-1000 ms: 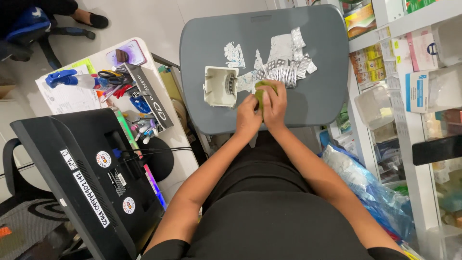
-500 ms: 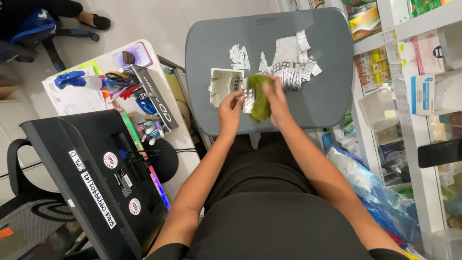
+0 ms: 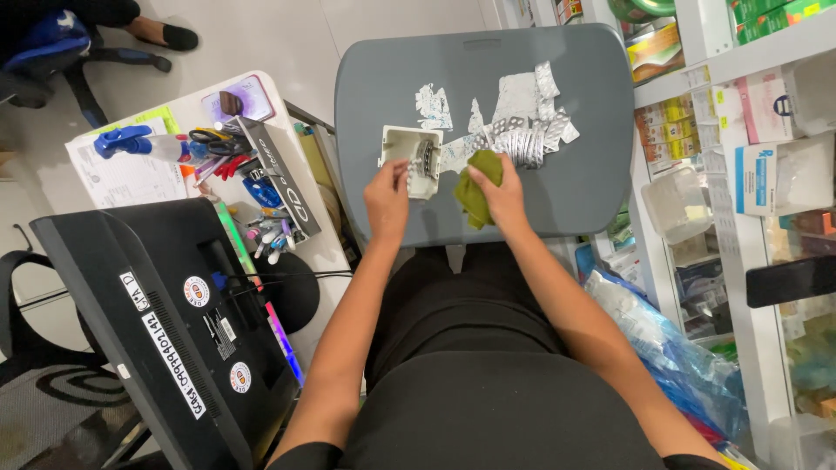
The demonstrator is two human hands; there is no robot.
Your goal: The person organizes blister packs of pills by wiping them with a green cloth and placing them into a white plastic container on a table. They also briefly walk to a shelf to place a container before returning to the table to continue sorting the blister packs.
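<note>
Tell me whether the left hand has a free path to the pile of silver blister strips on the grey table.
Probably not directly. The left hand rests at the small white box, and the right hand with its green cloth sits between it and the blister strips. It would need to go over or around them.

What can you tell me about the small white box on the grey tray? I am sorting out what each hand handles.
The white box is a small, open-topped rectangular container that looks like plastic, with something silvery inside. It sits on the grey tray, near its left-front part, beside a pile of silver blister strips. The left hand touches its near edge; the right hand, holding a green cloth, is just beside it.
</note>
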